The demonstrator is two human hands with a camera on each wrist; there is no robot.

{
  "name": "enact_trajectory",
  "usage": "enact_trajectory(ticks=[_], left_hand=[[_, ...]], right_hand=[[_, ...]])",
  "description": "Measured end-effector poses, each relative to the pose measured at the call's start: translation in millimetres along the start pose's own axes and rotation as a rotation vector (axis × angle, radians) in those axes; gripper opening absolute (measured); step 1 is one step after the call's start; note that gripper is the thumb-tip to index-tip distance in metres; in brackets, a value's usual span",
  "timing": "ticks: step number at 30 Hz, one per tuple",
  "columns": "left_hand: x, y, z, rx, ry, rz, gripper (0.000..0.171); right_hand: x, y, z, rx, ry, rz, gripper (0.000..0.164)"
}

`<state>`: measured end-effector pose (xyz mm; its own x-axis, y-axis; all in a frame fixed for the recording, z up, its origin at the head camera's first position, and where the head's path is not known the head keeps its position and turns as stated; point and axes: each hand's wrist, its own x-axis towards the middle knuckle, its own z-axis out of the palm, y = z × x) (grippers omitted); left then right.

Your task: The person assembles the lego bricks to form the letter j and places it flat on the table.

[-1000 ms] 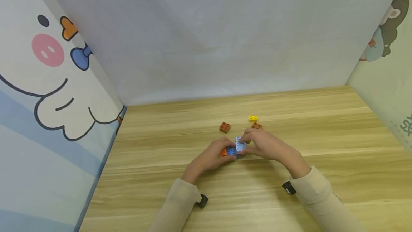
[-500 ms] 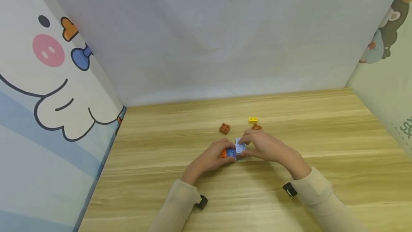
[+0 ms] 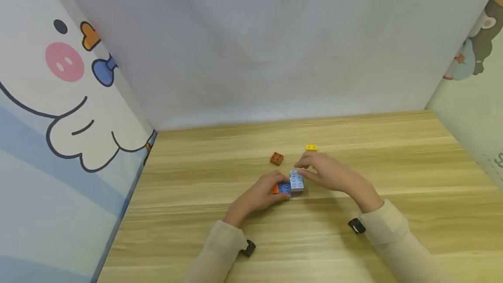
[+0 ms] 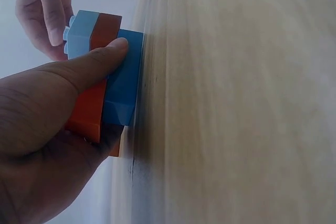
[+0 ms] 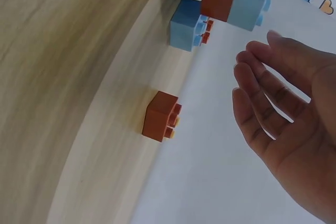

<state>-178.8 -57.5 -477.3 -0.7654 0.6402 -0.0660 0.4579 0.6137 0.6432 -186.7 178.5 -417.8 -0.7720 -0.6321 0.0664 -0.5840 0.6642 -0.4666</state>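
My left hand [image 3: 262, 192] grips a small build of toy building blocks by its sides, thumb along the near face. In the left wrist view a blue block [image 4: 123, 77] is lowest, against the table. On it sit an orange block [image 4: 90, 109] and a brown block [image 4: 106, 29], with a light blue block [image 4: 82, 31] topping the brown one. My right hand [image 3: 329, 172] is just right of the light blue block, fingers loosely bent and holding nothing. In the right wrist view a gap separates its fingertips from that block.
A brown block [image 3: 277, 158] lies behind the build, and a yellow block [image 3: 311, 148] lies farther back to the right. Another light blue block [image 5: 185, 27] shows beside the build in the right wrist view; I cannot tell whether it is joined. A pale wall [image 3: 291, 56] stands behind the table.
My right hand has let go of the light blue block and drawn slightly away from it. The left hand keeps its grip on the build. The head view has shifted slightly.
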Motion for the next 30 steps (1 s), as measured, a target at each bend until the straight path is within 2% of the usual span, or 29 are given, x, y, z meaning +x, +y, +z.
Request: enact_trajectory(ticks=[7, 15, 22, 30], left_hand=[[-0.1, 0.2, 0.2, 0.003, -0.007, -0.008, 0.042], [-1.3, 1.0, -0.6, -0.015, -0.004, -0.007, 0.041], [-1.8, -0.4, 0.2, -0.008, 0.006, 0.012, 0.040], [-1.5, -1.8, 1.2, -0.004, 0.001, 0.004, 0.039]], right_hand=[[2, 7, 3, 0.011, -0.026, 0.039, 0.027], [8, 18, 18, 0.001, -0.050, 0.071, 0.025], [11, 25, 26, -0.031, -0.049, 0.044, 0.023], [11, 24, 26, -0.036, -0.054, 0.040, 0.023]])
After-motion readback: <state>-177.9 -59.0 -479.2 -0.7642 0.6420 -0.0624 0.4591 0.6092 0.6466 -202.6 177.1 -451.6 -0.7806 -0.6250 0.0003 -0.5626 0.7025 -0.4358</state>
